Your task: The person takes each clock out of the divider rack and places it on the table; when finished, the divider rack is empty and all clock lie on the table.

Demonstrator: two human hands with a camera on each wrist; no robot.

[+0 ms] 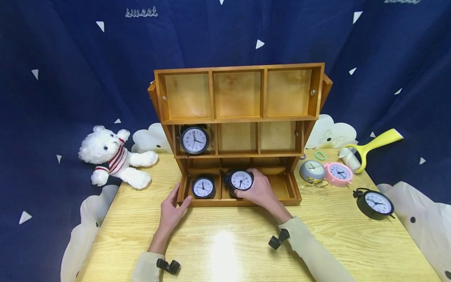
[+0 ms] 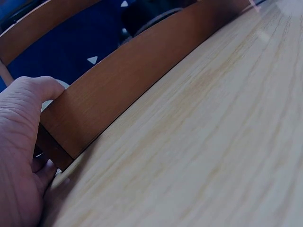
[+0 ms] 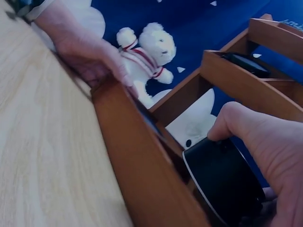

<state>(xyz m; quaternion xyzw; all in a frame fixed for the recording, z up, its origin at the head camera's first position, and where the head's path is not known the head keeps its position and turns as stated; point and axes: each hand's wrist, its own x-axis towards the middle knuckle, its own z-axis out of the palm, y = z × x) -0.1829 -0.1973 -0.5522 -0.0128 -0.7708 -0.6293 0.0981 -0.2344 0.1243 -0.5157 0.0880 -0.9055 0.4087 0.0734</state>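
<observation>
A three-tier wooden shelf (image 1: 239, 203) stands on the table. My right hand (image 1: 260, 188) grips a black alarm clock (image 1: 241, 180), thumb and fingers around its round body, at the middle compartment of the bottom tier. In the right wrist view, the black casing (image 3: 220, 175) is tilted behind the front board, with part of the hand's grip hidden. My left hand (image 1: 171, 211) holds the shelf's lower left corner, thumb over the front board (image 2: 118, 75) and fingers at the side. Another black alarm clock (image 1: 203, 187) sits in the bottom left compartment.
A third black clock (image 1: 194, 140) occupies the middle tier's left compartment. Right of the shelf are a grey clock (image 1: 312, 170), a pink clock (image 1: 338, 174), a black clock (image 1: 375, 203) and a yellow-handled tool (image 1: 377, 141). A white teddy bear (image 1: 116, 156) is at left.
</observation>
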